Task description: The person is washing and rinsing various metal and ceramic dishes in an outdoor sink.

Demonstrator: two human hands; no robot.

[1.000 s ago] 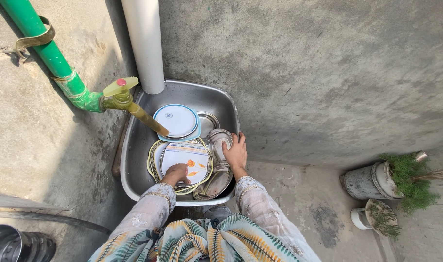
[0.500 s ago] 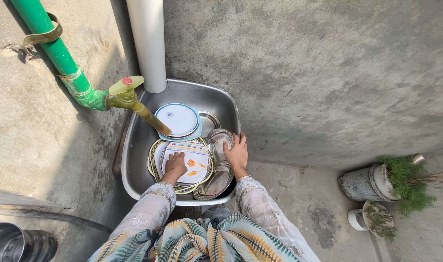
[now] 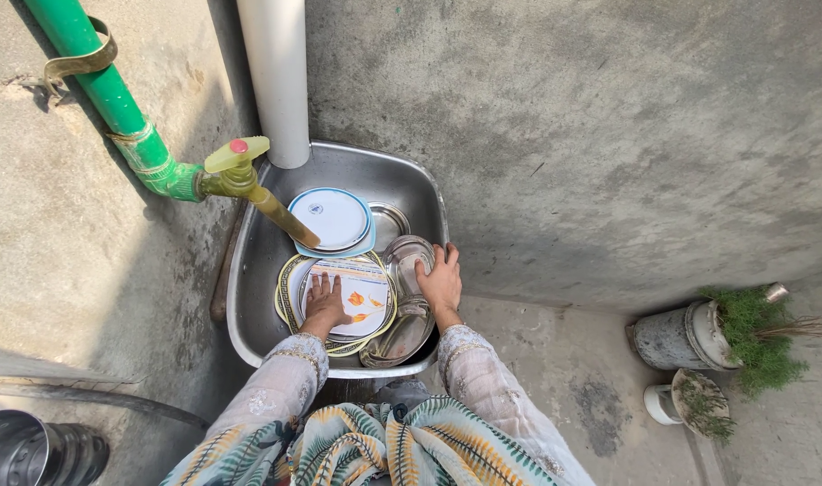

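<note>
Sink [image 3: 339, 162]: patterned plate [image 3: 361, 281] under fingers [image 3: 321, 286]

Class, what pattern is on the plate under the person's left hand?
White plate with orange leaf-like marks and a dark-and-yellow patterned rim, seen in the head view.

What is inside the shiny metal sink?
The sink holds a blue-rimmed white plate, a flowered plate under the left hand, and steel dishes by the right hand. The dishes cover the sink's bottom.
</note>
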